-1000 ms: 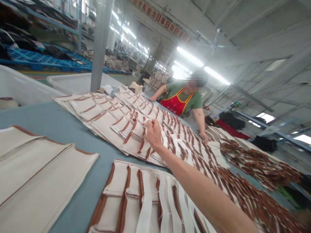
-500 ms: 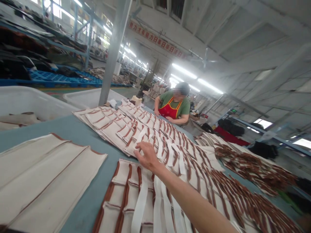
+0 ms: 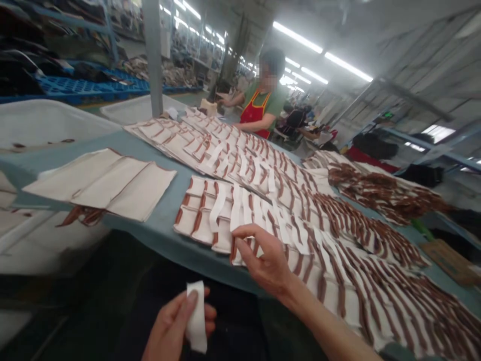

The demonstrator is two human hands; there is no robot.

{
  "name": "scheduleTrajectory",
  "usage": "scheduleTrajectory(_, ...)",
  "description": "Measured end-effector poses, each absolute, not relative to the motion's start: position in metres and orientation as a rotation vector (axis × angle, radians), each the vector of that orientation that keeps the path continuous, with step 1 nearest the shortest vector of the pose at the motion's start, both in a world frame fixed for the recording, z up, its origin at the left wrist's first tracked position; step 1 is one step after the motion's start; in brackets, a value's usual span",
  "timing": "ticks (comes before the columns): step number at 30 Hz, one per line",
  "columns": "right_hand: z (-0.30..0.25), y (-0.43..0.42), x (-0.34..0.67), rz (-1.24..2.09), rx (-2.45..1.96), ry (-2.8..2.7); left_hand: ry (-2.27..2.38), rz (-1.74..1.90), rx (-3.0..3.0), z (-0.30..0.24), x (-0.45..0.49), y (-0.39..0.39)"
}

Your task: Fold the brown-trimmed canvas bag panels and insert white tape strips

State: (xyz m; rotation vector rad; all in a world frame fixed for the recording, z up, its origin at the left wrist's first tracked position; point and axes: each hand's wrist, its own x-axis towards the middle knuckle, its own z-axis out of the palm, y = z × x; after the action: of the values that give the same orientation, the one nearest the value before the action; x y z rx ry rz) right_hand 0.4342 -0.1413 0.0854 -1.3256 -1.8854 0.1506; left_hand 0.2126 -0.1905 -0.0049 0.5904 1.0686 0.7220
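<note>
Low in the view, my left hand (image 3: 175,323) is closed around a white fabric strip (image 3: 196,318), with the thumb pressed on its front. My right hand (image 3: 265,258) reaches over the table's near edge, thumb and forefinger pinched at the lower end of another white strip (image 3: 236,205). That strip lies on a cream fabric panel with brown edging (image 3: 203,230). Several more white strips lie across the panels beside and behind it. Overlapping rows of cream panels (image 3: 176,135) spread along the table.
Left on the blue-grey table (image 3: 158,235) lies a large cream panel (image 3: 112,180), slightly over the edge. White bins (image 3: 48,118) and a metal post (image 3: 152,65) stand beyond. A co-worker in a red apron (image 3: 255,110) stands across the table. Brown-edged pieces (image 3: 376,190) pile up at right.
The view has tilted down and shifted, bringing my left hand with its strip into sight. My right hand has moved from the farther row to the near panel. The co-worker has straightened up.
</note>
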Motion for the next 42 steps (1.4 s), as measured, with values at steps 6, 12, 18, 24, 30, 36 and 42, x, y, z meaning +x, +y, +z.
scheduleTrajectory(6, 0.056, -0.23, 0.414, 0.191, -1.357, -1.71, 1.046, 0.741, 0.325, 0.049, 0.234, -0.182)
scheduleTrajectory(12, 0.049, -0.271, 0.403, 0.252, -1.212, -1.683, 0.99, 0.741, 0.209, 0.084, 0.243, -0.192)
scheduleTrajectory(18, 0.048, -0.289, 0.407, 0.171, -1.221, -1.762, 0.928, 0.748, 0.175, 0.093, 0.254, -0.198)
scheduleTrajectory(24, 0.035, -0.297, 0.407, 0.084, -1.285, -1.725, 0.961, 0.736, 0.195, 0.091, 0.264, -0.203)
scheduleTrajectory(30, 0.033, -0.299, 0.409, 0.035, -1.307, -1.708, 0.961, 0.71, 0.221, 0.089, 0.269, -0.21)
scheduleTrajectory(36, 0.032, -0.29, 0.412, -0.038, -1.244, -1.812, 0.957, 0.688, 0.247, 0.081, 0.27, -0.211)
scheduleTrajectory(42, 0.03, -0.281, 0.411, 0.135, -1.234, -1.704, 0.943, 0.706, 0.342, 0.06, 0.265, -0.217)
